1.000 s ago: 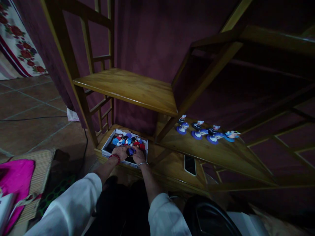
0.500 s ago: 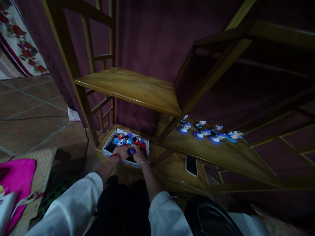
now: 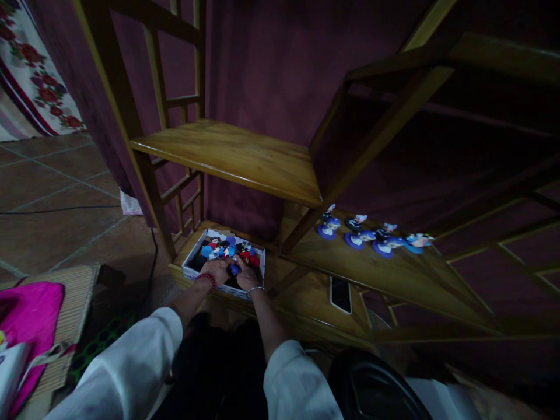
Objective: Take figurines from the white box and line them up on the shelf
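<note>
Although one could not tell if they gripped it, the left hand (image 3: 216, 270) at nine o'clock and the right hand (image 3: 247, 275) at three curved around a small blue piece (image 3: 235, 269) within the white box (image 3: 189, 272) holding colourful figurines (image 3: 228, 251).

- No lettering, label, brand, number or sign is legible in the dimly lit scene.
- Patches of print on the outer wall of a white box (image 3: 189, 272) of figurines (image 3: 230, 249) are too small and blurred to read.
</note>
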### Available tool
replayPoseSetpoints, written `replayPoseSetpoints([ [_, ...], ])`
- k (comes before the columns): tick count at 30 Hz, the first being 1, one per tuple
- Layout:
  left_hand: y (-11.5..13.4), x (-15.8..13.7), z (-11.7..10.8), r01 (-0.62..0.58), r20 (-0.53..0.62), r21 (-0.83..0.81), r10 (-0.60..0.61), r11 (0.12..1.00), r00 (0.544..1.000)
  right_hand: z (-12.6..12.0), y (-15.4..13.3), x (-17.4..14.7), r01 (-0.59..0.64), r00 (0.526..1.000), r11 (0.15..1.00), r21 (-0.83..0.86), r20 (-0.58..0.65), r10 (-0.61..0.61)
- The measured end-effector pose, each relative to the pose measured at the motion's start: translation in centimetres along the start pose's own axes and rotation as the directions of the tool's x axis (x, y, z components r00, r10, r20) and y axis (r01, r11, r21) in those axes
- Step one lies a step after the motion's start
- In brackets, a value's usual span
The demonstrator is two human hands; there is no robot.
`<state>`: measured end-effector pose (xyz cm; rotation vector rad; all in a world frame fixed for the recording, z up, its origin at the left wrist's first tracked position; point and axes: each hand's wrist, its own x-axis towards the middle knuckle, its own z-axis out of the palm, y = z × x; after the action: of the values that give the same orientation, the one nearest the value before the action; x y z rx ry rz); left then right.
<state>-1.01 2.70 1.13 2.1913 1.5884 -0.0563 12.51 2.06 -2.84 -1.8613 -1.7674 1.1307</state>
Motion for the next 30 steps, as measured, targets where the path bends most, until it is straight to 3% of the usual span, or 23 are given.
replayPoseSetpoints([
  [8, -0.01, 0.06, 0.06, 0.017, 0.018, 0.009, -0.017, 1.0, 1.0, 0.14, 0.15, 0.17, -0.001, 1.0, 1.0, 0.022, -0.025, 0.002],
  [19, -0.12, 0.26, 0.19, 0.015, 0.005, -0.036, -0.015, 0.999, 1.0, -0.16, -0.12, 0.0, -0.096, 0.961, 0.995, 0.011, -0.258, 0.096],
  [30, -0.35, 0.14, 0.6, 0.029, -0.017, -0.064, -0.03, 0.998, 0.999, 0.07, 0.19, -0.36, -0.04, 0.947, 0.995, 0.086, -0.314, 0.065],
])
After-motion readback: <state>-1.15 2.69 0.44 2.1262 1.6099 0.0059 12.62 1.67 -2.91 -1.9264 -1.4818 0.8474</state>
